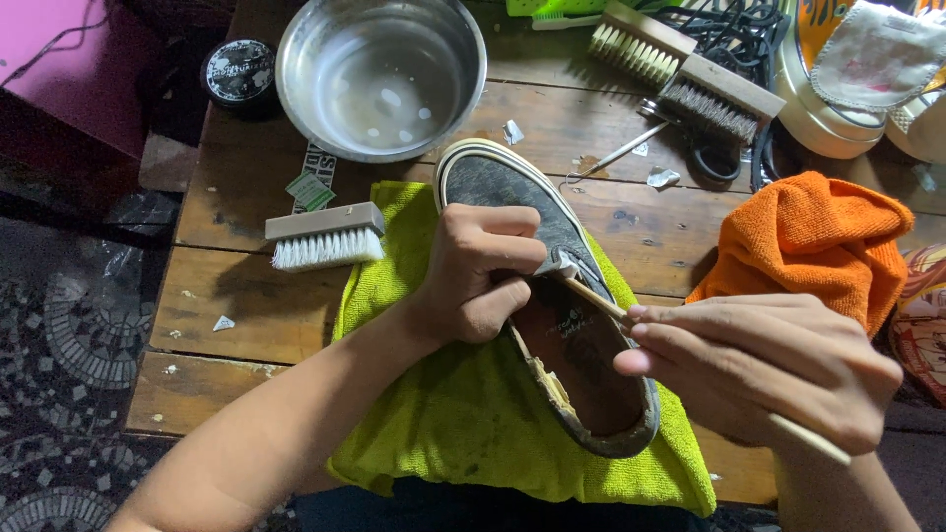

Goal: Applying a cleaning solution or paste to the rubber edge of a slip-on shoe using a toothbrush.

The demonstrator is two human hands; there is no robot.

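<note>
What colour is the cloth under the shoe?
Lime green cloth, seen in the head view.

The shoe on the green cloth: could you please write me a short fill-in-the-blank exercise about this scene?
1. The grey shoe lies on a ____ cloth spread over the wooden table.
2. The left hand steadies the shoe while the right hand holds a thin ____ stick.
3. Left of the shoe lies a brush with ____ bristles.
4. Beyond the shoe's toe stands a round ____ bowl.

Missing words: green; wooden; white; metal
</note>
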